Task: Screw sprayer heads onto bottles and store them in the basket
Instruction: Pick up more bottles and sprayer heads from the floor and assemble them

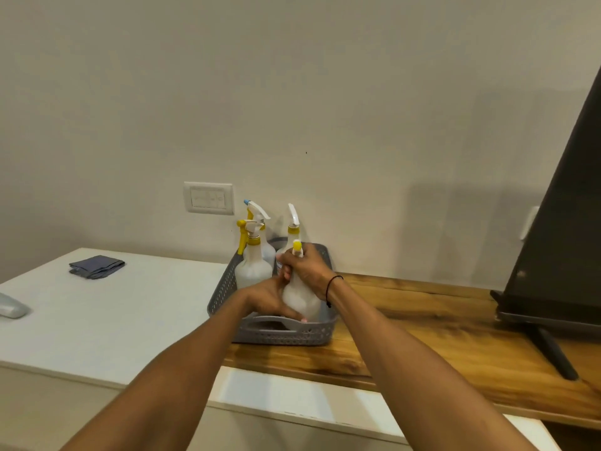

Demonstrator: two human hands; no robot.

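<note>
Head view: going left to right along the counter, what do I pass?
Pale object at the left edge → folded grey cloth → grey basket holding the spray bottles, where both hands are on one bottle → dark screen on its stand.

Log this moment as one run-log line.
right hand: grips bottle neck | left hand: on bottle body | bottle: inside basket

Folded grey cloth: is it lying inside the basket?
No. The folded grey cloth lies on the white counter, well to the left of the grey basket.
</note>
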